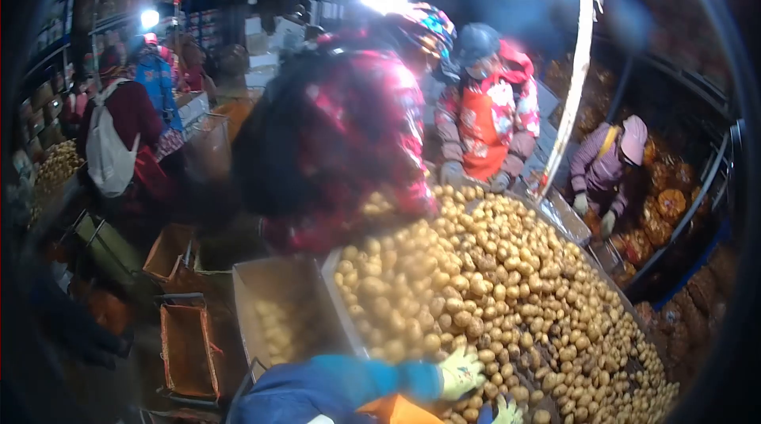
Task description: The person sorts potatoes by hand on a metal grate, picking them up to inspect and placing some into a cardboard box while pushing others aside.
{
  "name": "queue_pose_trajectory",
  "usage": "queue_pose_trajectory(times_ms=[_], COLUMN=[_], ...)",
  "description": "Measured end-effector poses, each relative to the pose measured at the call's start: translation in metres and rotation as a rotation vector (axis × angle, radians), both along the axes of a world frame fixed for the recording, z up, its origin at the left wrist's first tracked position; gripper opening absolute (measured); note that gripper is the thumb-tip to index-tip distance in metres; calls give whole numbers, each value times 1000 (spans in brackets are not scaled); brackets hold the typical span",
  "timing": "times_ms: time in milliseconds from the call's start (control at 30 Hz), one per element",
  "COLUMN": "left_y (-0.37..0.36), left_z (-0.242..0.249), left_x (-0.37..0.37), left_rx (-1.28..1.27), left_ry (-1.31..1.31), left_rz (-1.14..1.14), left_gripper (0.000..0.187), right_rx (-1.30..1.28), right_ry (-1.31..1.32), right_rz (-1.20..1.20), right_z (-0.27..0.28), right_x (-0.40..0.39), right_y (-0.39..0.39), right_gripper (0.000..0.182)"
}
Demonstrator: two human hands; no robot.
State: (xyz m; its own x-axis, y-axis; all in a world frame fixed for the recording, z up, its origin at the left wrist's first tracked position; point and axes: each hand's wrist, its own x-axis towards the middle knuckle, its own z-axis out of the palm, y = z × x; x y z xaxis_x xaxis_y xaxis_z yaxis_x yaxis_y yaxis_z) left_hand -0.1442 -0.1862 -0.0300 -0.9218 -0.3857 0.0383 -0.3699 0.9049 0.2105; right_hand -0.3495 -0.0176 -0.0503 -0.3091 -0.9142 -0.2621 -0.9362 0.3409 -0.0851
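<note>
My left hand, in a pale yellow glove below a teal sleeve, lies over the near edge of a large heap of potatoes. Its fingers are spread and nothing shows in its grasp. Lower and to the right, at the bottom edge, my right hand wears a similar glove; its visible fingers are apart among the potatoes, and the rest is cut off. An open cardboard box with potatoes inside stands left of the heap. An orange apron shows beside my sleeve.
A person in a pink patterned jacket leans over the heap's far left side. Another in a red apron stands behind it. A third in a pink cap bends at right. Orange-rimmed crates lie at left; a white pole rises behind.
</note>
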Motion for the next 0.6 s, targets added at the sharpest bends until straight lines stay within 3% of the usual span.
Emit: queue_pose_trajectory(times_ms=[67,133,233,267,300,333,367,467,500,600], left_y=[-15,-23,-37,-47,-62,-68,-71,-53,-46,-15], left_z=[21,14,16,2,-10,4,-18,13,11,22], left_x=[13,35,44,51,60,66,66,51,45,20], left_rx=[-88,-144,-197,-24,-91,39,-221,-146,-127,4], left_ry=[-59,257,188,24,107,77,207,220,226,231], left_rz=[36,79,221,352,408,483,532,514,481,342], left_gripper=[26,20,8,31,42,41,42,38,42,49], right_rx=[-213,-550,-628,-654,-642,-574,-591,-583,-470,-578], right_ry=[-230,-212,-353,-396,-400,-311,-350,-484,-345,-132], right_rz=[127,200,91,60,-1,-32,-74,-264,-245,-112], right_z=[-13,14,51,48,57,66,63,56,76,69], right_x=[-4,23,33,24,21,14,2,-32,-37,-71], right_y=[20,18,22,29,33,39,46,58,50,35], right_gripper=[69,43,42,42,41,41,40,37,35,39])
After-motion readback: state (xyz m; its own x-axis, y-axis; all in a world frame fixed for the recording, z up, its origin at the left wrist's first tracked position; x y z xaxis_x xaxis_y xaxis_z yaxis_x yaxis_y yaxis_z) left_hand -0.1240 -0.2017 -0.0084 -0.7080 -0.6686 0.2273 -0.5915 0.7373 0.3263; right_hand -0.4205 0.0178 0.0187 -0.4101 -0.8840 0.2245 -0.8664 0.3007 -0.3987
